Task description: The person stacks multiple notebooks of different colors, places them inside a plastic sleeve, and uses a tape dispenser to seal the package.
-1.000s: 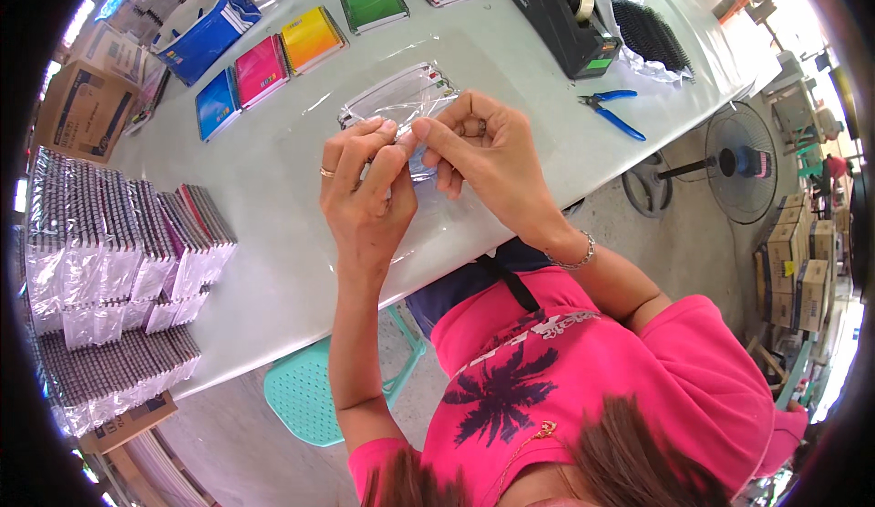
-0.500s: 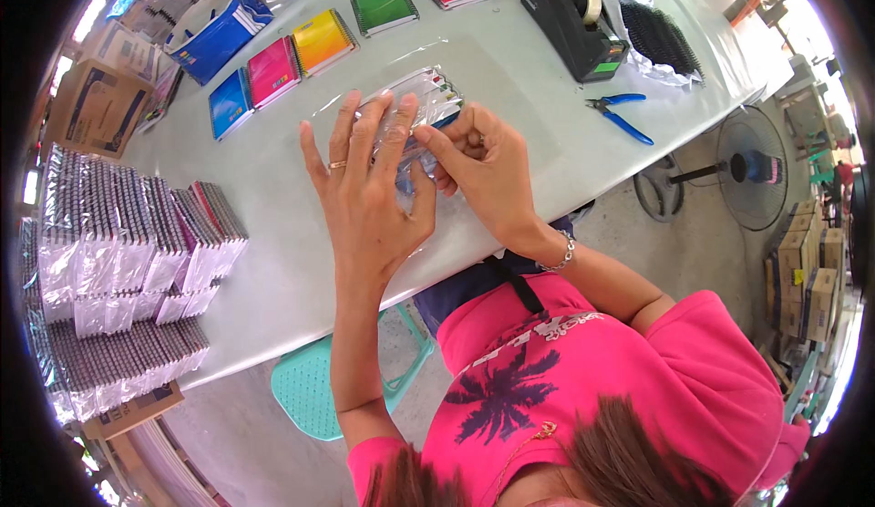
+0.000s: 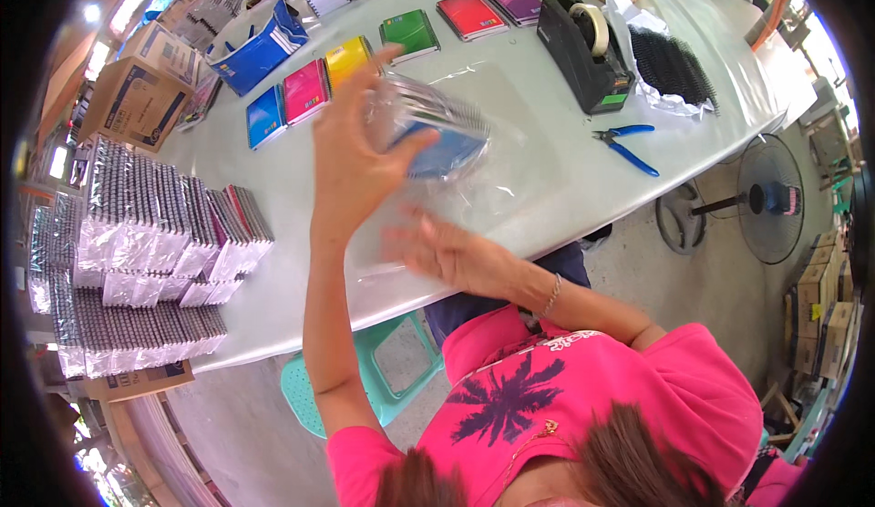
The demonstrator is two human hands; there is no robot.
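A clear-wrapped pack of spiral notebooks (image 3: 447, 151) is tilted above the table, its blue cover and a row of wire bindings showing through the plastic. My left hand (image 3: 351, 160) spans the pack's left end, thumb against the blue side and fingers around the far side; motion smears the exact contact. Closer to the table's front edge, my right hand (image 3: 451, 252) is blurred, its fingers stretched out and apart from the pack with nothing in them.
Behind the pack lies a row of coloured notebooks, including a green one (image 3: 409, 33). At right are a black tape dispenser (image 3: 583, 60), blue-handled pliers (image 3: 631, 150) and black binding coils (image 3: 673, 74). Wrapped notebook stacks (image 3: 150, 261) line the left; a teal stool (image 3: 365, 370) stands below.
My right hand has come off the pack, moving down and left with its fingers spreading. My left hand has turned from lying over the pack to spanning its left end; the pack has tilted.
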